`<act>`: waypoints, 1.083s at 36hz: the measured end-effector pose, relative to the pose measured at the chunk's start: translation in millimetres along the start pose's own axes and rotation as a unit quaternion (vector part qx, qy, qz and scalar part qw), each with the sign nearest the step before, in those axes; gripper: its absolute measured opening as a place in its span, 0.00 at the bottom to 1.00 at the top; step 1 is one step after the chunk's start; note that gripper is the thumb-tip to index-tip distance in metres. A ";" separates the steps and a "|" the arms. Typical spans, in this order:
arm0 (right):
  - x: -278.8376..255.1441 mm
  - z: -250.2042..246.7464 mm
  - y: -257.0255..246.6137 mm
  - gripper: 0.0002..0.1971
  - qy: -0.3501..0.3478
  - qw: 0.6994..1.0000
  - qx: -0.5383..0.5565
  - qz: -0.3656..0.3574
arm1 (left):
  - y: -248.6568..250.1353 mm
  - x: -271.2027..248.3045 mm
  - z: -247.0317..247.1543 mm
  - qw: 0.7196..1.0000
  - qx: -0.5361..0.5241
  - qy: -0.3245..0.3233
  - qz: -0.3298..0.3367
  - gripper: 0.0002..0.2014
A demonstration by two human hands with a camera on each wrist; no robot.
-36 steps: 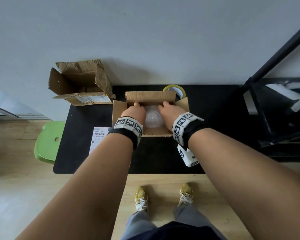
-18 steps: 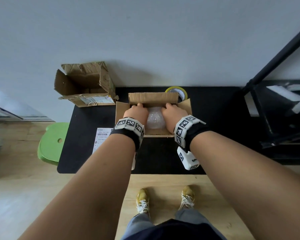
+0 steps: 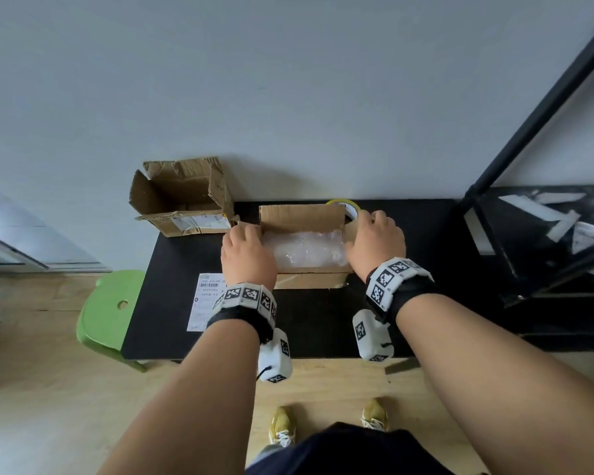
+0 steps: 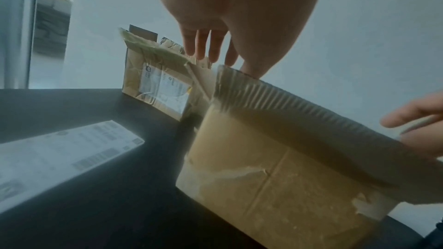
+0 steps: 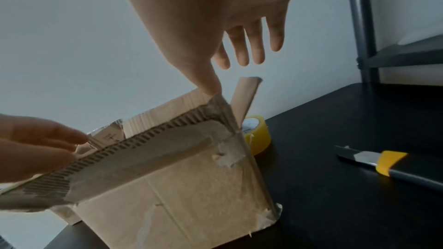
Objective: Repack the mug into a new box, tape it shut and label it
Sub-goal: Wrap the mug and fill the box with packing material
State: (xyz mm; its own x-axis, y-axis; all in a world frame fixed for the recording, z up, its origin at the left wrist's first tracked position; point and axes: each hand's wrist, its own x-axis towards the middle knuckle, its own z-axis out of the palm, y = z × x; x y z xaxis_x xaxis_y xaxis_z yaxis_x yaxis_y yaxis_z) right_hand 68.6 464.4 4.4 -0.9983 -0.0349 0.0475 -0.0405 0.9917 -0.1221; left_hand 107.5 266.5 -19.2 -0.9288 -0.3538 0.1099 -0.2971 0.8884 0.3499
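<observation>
An open cardboard box (image 3: 309, 281) stands mid-table with its far flap upright. A bubble-wrapped bundle (image 3: 306, 248) lies inside; the mug itself is hidden by the wrap. My left hand (image 3: 246, 252) rests at the box's left side flap, fingers straight, the thumb touching the near flap's corner (image 4: 249, 72). Over the right side flap sits my right hand (image 3: 374, 241), its fingers (image 5: 244, 50) spread and straight and its thumb on the box's corner. Neither hand holds anything. A white shipping label (image 3: 208, 299) lies flat on the table, left of the box.
A torn old box (image 3: 182, 197) sits open at the table's far left corner. A yellow tape roll (image 5: 257, 133) stands behind the new box's right corner. A yellow and black utility knife (image 5: 388, 166) lies to the right. Black shelf frame (image 3: 528, 125) at right, green stool (image 3: 107, 313) at left.
Both hands have come off the bubble-wrapped bundle inside the box and spread apart to the box's left and right side flaps.
</observation>
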 end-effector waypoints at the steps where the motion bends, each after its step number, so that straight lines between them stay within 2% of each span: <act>1: -2.2 0.3 0.8 0.24 -0.007 1.000 0.007 0.016 | -0.3 -1.8 -0.3 1.000 -0.009 -0.008 -0.013 0.22; 5: -8.8 1.9 2.0 0.26 -0.057 0.995 0.026 0.077 | -0.3 -6.3 -4.0 0.991 -0.059 -0.074 -0.093 0.27; 7: -10.5 2.5 1.4 0.25 -0.087 0.991 0.038 0.091 | -0.2 -8.5 -6.3 0.986 -0.085 -0.100 -0.105 0.28; 12: -13.7 0.9 -3.7 0.21 -0.113 0.983 0.107 0.094 | -0.1 -9.8 -11.5 0.985 -0.121 -0.087 -0.089 0.27; 15: -14.4 -1.5 -9.7 0.20 -0.117 0.979 0.151 0.064 | 1.5 -10.9 -14.5 0.986 -0.141 -0.074 -0.051 0.24; 18: -15.3 -1.7 -13.7 0.19 -0.135 0.974 0.181 0.032 | 4.4 -11.3 -17.2 0.986 -0.143 -0.081 -0.021 0.26; 25: -17.8 1.2 -8.0 0.35 -0.209 0.963 0.171 -0.017 | 5.6 -7.4 -17.8 0.974 -0.136 -0.182 -0.004 0.22; 30: -16.5 4.2 0.2 0.45 -0.262 0.954 0.136 -0.054 | 2.8 -12.6 -16.0 0.973 -0.084 -0.210 0.043 0.21; 31: -15.9 5.7 1.1 0.44 -0.266 0.954 0.125 -0.056 | 2.0 -13.0 -15.9 0.974 -0.071 -0.208 0.052 0.21; 35: -11.7 10.6 0.8 0.25 -0.235 0.963 0.122 -0.048 | 3.0 -10.2 -16.3 0.977 -0.050 -0.201 0.054 0.25; 39: -8.6 9.1 -5.1 0.21 -0.209 0.969 0.132 -0.030 | 6.0 -4.1 -17.2 0.980 -0.032 -0.193 0.036 0.25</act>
State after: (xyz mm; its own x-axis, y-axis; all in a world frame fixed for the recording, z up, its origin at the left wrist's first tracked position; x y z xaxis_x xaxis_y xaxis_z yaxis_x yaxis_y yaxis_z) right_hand 77.1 458.5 -4.4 -0.9220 -0.1931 -0.3357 -0.0537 0.9222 -0.3830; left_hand 113.3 268.3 -1.5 -0.9649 -0.1433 -0.2199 -0.2253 0.8822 0.4136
